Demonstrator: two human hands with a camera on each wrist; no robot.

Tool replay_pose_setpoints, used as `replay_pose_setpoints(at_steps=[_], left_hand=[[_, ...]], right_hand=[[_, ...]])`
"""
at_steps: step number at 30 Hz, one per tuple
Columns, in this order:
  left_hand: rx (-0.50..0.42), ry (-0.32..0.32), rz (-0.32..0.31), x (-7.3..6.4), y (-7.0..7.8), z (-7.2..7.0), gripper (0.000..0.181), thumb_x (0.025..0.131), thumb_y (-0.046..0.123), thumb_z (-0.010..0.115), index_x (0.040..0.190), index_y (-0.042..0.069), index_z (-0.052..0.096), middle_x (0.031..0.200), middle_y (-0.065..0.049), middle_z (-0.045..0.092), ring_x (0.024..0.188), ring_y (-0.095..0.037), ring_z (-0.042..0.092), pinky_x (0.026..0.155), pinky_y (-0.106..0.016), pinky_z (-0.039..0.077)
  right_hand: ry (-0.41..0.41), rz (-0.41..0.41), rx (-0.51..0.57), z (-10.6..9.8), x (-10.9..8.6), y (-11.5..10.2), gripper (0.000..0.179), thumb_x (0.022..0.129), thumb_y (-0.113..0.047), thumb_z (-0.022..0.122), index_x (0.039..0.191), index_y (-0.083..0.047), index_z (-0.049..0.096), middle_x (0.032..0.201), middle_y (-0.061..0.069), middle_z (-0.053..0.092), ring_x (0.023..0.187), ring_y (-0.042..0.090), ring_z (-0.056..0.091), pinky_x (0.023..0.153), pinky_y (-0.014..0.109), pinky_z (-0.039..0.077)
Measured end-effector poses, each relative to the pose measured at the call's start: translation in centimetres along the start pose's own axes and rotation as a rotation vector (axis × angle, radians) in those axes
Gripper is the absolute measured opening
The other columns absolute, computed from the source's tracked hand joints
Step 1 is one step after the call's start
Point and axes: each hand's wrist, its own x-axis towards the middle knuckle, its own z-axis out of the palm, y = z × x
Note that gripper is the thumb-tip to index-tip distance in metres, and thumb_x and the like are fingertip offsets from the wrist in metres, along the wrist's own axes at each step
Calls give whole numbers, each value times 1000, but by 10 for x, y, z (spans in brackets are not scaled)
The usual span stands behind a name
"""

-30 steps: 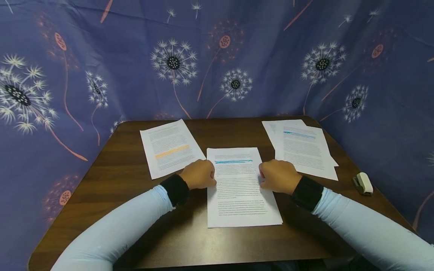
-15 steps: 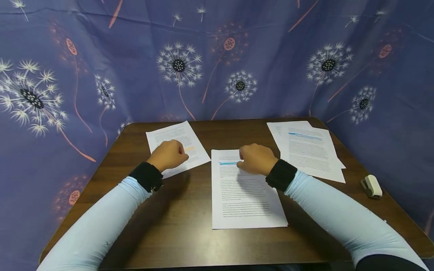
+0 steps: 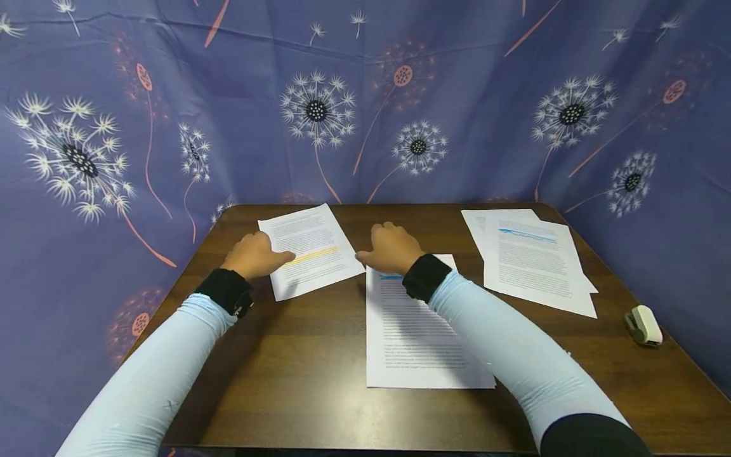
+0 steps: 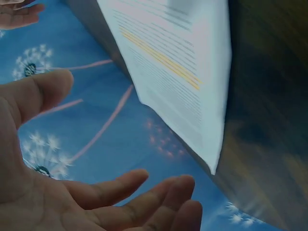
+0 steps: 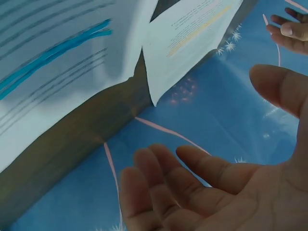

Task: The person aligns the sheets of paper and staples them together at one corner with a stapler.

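A printed sheet with a yellow highlighted line [image 3: 320,273] lies tilted at the back left of the table. My left hand [image 3: 255,255] hovers at its left edge, thumb spread from loosely bent fingers, nothing in its grasp. Toward the sheet's right corner, my right hand [image 3: 394,247] is raised with thumb apart and fingers relaxed, also holding nothing. Beneath my right forearm lies a paper stack with a blue line [image 3: 411,343], its upper part partly covered by that hand and wrist. In the left wrist view the palm and fingers [image 4: 101,192] are apart from the yellow-marked sheet [image 4: 163,62].
Overlapping papers, the top one with a blue stroke [image 3: 531,266], lie at the back right. A white and dark stapler [image 3: 645,325] stands near the right edge of the brown table [image 3: 297,374]. A blue dandelion-print cloth [image 3: 342,171] hangs behind it.
Both hands have left the sides of the middle paper stack. My left hand moved left to the yellow-marked sheet, and my right hand moved left and farther back. Their fingers have loosened.
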Motion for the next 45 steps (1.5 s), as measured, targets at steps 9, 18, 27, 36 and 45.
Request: replay_pose_setpoints(at_steps=[9, 18, 27, 36, 45], left_hand=[[-5, -35, -121, 7, -20, 0, 84, 91, 72, 57, 125, -4, 63, 128, -35, 51, 117, -58, 51, 89, -71, 46], [32, -139, -191, 22, -36, 10, 98, 90, 78, 48, 143, -4, 52, 141, -43, 39, 130, -65, 37, 101, -79, 34], [22, -189, -200, 24, -40, 34, 100, 88, 79, 52, 144, -5, 51, 144, -35, 50, 128, -56, 51, 99, -66, 46], [8, -164, -187, 26, -24, 34, 94, 89, 73, 56, 143, -4, 52, 137, -29, 59, 118, -45, 59, 97, -59, 50], [20, -171, -180, 32, -20, 35, 83, 89, 68, 60, 132, -3, 60, 121, -23, 65, 101, -35, 61, 85, -52, 52]], right_hand=[[-26, 34, 23, 10, 29, -17, 69, 93, -59, 63, 131, -2, 59, 130, 16, 59, 119, 39, 58, 94, 54, 53], [-61, 117, 20, 32, 56, -14, 46, 92, -58, 62, 98, -13, 68, 123, 14, 60, 115, 36, 56, 86, 53, 53], [-100, 196, 21, 71, 82, -1, 38, 89, -56, 64, 86, -18, 71, 109, 7, 67, 109, 35, 60, 92, 57, 50], [-64, 162, 53, 76, 98, -3, 34, 88, -51, 65, 83, -18, 69, 91, 0, 69, 91, 26, 63, 94, 58, 47], [-60, 134, 43, 75, 94, -20, 31, 90, -46, 65, 89, -16, 72, 97, 2, 70, 93, 26, 63, 97, 57, 47]])
